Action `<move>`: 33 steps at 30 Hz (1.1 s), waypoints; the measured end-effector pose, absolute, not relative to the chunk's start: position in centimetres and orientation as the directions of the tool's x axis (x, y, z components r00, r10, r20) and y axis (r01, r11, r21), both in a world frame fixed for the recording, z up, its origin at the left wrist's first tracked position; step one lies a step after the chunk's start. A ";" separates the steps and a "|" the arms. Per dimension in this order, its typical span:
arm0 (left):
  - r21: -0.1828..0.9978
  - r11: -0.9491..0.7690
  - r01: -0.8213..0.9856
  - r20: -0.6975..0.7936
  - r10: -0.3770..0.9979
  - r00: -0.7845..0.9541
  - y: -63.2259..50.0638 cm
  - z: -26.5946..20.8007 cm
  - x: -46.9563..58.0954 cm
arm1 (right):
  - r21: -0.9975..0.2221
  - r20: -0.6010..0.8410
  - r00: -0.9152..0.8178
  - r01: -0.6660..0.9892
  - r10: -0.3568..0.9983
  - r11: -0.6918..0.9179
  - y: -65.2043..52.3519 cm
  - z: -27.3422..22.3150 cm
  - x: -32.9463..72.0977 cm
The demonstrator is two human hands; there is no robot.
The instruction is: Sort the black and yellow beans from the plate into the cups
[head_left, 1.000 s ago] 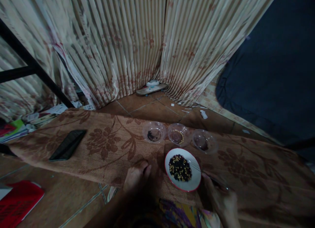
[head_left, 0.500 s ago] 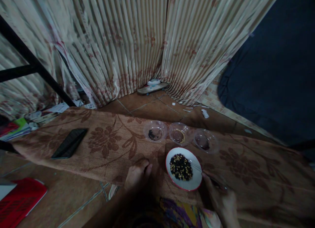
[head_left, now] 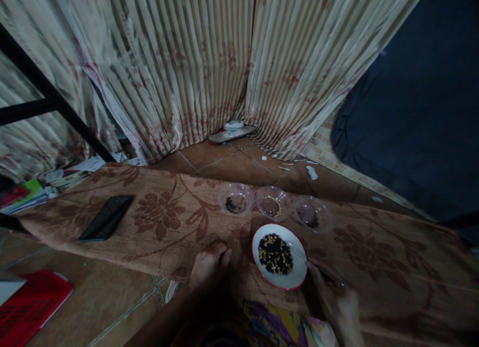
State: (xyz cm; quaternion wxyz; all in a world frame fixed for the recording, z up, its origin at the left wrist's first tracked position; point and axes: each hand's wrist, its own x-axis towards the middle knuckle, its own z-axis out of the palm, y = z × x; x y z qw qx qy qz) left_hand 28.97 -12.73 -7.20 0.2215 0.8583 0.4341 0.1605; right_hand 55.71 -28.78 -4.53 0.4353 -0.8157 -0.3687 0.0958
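Note:
A white bowl with a red rim [head_left: 299,277] stands on the cloth, holding a mix of black beans and small yellow grains [head_left: 276,254]. My right hand [head_left: 337,297] is at the bowl's right side, its fingers closed on thin metal tweezers [head_left: 298,253] whose tips reach over the inside of the bowl. Left of the bowl, my left hand [head_left: 210,264] rests curled on the cloth with nothing visible in it. Behind the bowl stand three clear plastic cups: the left cup [head_left: 245,189] has some dark beans, the middle cup [head_left: 267,191] some yellow grains, the right cup [head_left: 324,214] a few dark reddish pieces.
A brown flowered cloth [head_left: 175,257] covers the long table. On its left part lies a dark phone or tablet [head_left: 107,218]. Striped curtains [head_left: 194,62] hang behind, and white scraps [head_left: 312,173] lie on the tiled floor. A red bag [head_left: 33,307] is at lower left.

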 end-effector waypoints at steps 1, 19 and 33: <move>0.520 -0.526 0.673 0.083 0.815 0.573 -12.7 -7.2 29.0 | -0.781 0.167 0.707 0.520 0.687 -0.346 -28.8 -4.5 55.7; 0.487 -0.519 0.702 0.070 0.825 0.561 -12.7 -7.1 29.1 | -0.771 0.191 0.691 0.545 0.697 -0.330 -28.6 -5.0 55.8; 0.495 -0.539 0.682 0.101 0.815 0.571 -12.7 -7.4 29.0 | -0.783 0.200 0.692 0.539 0.694 -0.311 -28.4 -4.4 55.5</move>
